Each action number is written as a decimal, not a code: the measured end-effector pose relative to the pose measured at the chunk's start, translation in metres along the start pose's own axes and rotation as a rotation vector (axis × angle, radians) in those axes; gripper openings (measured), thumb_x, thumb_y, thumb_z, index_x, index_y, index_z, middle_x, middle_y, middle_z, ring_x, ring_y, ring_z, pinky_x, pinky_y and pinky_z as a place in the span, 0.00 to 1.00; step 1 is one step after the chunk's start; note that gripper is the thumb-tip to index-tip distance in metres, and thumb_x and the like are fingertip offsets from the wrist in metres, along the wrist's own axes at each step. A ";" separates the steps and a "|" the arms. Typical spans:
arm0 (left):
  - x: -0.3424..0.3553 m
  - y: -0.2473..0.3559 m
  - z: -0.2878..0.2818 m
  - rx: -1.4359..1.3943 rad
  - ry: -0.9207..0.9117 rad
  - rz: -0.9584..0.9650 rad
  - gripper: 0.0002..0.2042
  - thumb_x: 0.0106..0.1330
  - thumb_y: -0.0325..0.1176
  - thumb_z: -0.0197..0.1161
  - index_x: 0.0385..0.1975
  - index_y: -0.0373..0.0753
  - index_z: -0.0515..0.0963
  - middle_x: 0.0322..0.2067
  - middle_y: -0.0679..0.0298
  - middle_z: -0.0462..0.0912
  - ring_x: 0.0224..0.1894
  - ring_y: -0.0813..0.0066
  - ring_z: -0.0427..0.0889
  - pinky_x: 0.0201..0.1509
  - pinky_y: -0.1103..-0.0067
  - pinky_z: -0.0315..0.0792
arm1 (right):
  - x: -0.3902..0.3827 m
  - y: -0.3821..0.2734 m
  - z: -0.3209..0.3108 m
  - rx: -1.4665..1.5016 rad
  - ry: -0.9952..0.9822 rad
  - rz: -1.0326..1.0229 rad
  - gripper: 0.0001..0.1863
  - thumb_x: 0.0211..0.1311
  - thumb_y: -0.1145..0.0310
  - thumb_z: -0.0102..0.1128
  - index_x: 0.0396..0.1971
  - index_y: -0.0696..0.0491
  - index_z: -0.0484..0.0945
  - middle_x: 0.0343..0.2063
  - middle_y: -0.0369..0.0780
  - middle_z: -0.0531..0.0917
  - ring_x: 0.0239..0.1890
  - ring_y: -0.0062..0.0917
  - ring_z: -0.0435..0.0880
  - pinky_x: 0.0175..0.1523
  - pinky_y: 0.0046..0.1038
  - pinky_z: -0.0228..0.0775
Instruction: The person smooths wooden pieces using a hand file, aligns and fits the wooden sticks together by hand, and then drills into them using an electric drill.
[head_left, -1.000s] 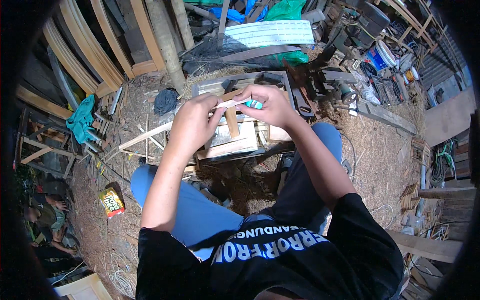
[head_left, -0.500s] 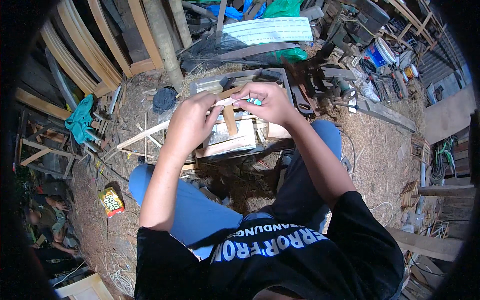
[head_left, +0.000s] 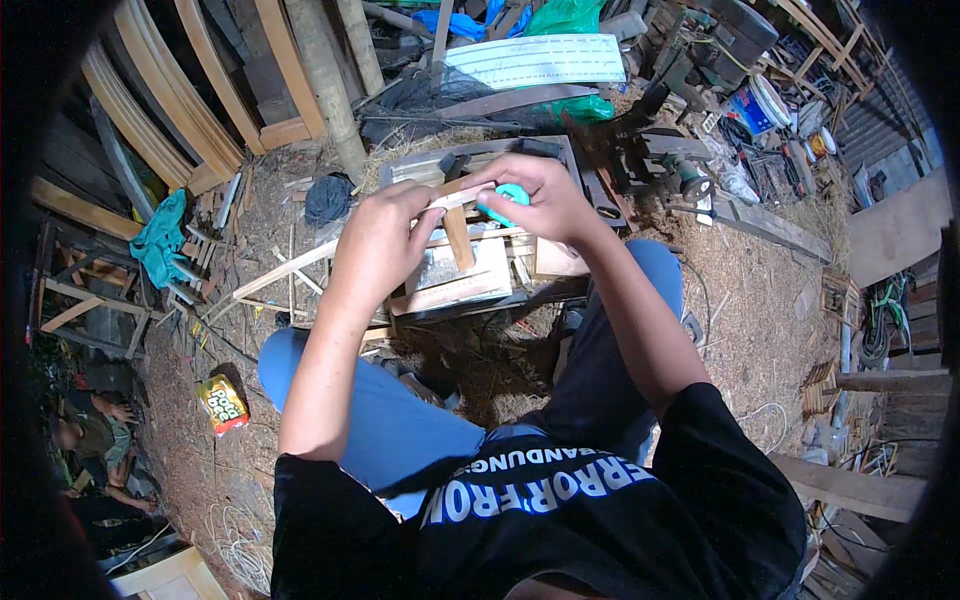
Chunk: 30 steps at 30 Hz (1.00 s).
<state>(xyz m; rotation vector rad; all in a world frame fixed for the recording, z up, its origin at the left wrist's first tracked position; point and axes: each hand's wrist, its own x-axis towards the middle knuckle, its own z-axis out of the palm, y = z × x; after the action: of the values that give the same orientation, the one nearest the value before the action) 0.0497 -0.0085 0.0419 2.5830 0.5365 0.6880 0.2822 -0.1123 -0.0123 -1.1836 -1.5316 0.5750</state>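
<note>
- Head view, hands: two bare hands meet over one low, grey-edged worktop [head_left: 571,160].
- The left hand [head_left: 385,235] is nearly closed, thumb and fingers pinching one thin, pale wooden strip [head_left: 456,199] just above the worktop.
- The right hand [head_left: 545,205] is curled, thumb and fingers closed around one round turquoise object [head_left: 508,203], perhaps a tape measure, though the fingers hide much of it; its fingertips are at the strip's right end.
- Below the strip, one flat brown wooden piece [head_left: 459,242] lies on the worktop.
- Right of the worktop: one handsaw with a dark handle [head_left: 608,211].
- Left of it, on the ground: one crumpled black plastic bag [head_left: 329,200], one teal cloth [head_left: 160,245] and one yellow-and-red snack packet [head_left: 222,405].
- Beyond the worktop: one long white panel [head_left: 535,62].
- Far right: one white bucket with a blue label [head_left: 760,106].
- Left edge: one other person [head_left: 95,430], dimly lit.
</note>
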 end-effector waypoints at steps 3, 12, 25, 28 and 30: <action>-0.003 -0.006 0.000 0.028 0.043 0.052 0.08 0.69 0.28 0.70 0.43 0.30 0.85 0.36 0.49 0.85 0.35 0.50 0.86 0.40 0.65 0.79 | 0.001 0.004 -0.012 0.043 0.163 0.058 0.09 0.72 0.70 0.68 0.46 0.57 0.87 0.42 0.38 0.91 0.46 0.20 0.88 0.53 0.25 0.78; -0.004 -0.010 0.000 0.012 0.050 0.025 0.09 0.70 0.28 0.69 0.44 0.29 0.84 0.37 0.49 0.85 0.32 0.53 0.85 0.38 0.67 0.79 | -0.022 0.066 -0.059 0.088 0.388 0.315 0.07 0.75 0.73 0.65 0.46 0.59 0.84 0.40 0.35 0.89 0.44 0.19 0.88 0.54 0.25 0.78; -0.002 -0.016 0.000 0.029 0.047 0.021 0.08 0.70 0.27 0.69 0.43 0.30 0.84 0.37 0.48 0.85 0.33 0.51 0.86 0.39 0.67 0.78 | -0.058 0.107 -0.021 -1.053 -0.019 0.522 0.12 0.61 0.70 0.63 0.44 0.57 0.84 0.44 0.54 0.87 0.50 0.52 0.87 0.52 0.49 0.83; 0.001 -0.013 -0.001 0.031 0.050 0.028 0.08 0.70 0.28 0.69 0.43 0.30 0.84 0.38 0.48 0.86 0.35 0.49 0.86 0.40 0.66 0.79 | -0.056 0.124 -0.023 -1.015 -0.058 0.587 0.15 0.59 0.72 0.63 0.46 0.60 0.84 0.46 0.57 0.86 0.47 0.54 0.88 0.51 0.49 0.84; 0.003 -0.011 -0.001 0.024 0.048 0.026 0.08 0.70 0.28 0.69 0.43 0.30 0.84 0.38 0.48 0.86 0.36 0.48 0.87 0.40 0.66 0.79 | -0.062 0.134 -0.029 -1.021 -0.074 0.573 0.16 0.58 0.73 0.62 0.46 0.61 0.84 0.45 0.57 0.86 0.46 0.53 0.89 0.51 0.49 0.84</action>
<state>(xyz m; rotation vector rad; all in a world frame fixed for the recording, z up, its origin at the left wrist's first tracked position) 0.0490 0.0025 0.0382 2.6055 0.5304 0.7589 0.3566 -0.1214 -0.1432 -2.4449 -1.5674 0.1538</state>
